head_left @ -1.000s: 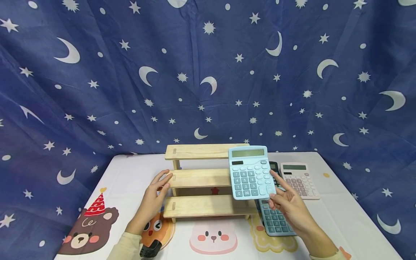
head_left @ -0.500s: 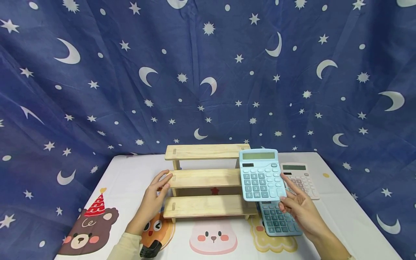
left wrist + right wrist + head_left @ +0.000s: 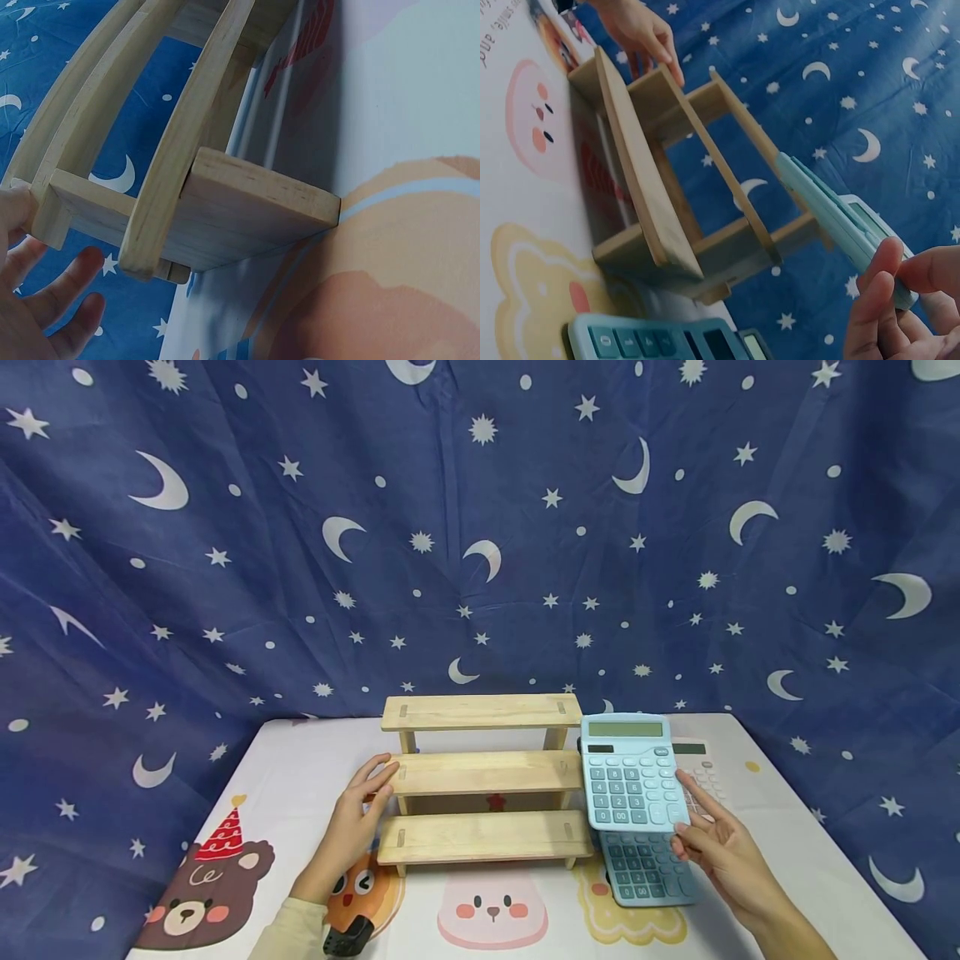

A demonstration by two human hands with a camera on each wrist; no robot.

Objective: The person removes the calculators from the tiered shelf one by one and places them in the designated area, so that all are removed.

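My right hand [image 3: 731, 856] pinches a light blue calculator [image 3: 622, 777] at its lower right edge, index finger along the side. Its keys and display face me, and in the right wrist view the calculator [image 3: 832, 214] is seen nearly edge-on. Below it lies a darker blue calculator [image 3: 648, 877] on the table, its upper part hidden. Extended fingers of my left hand [image 3: 352, 814] touch the left end of the middle step of a three-tier wooden shelf [image 3: 487, 772]. In the left wrist view the lower fingers [image 3: 71, 289] spread free beside the shelf end.
A pale pink calculator [image 3: 708, 777] lies at the right, partly covered by the held one. A black watch-like object [image 3: 348, 935] sits near my left sleeve. Behind the white cloth-covered table [image 3: 787, 860] hangs a blue star-and-moon curtain [image 3: 480, 510].
My right hand has carried the light blue calculator rightward and slightly down, from in front of the shelf to just past its right end. The left hand stays in place.
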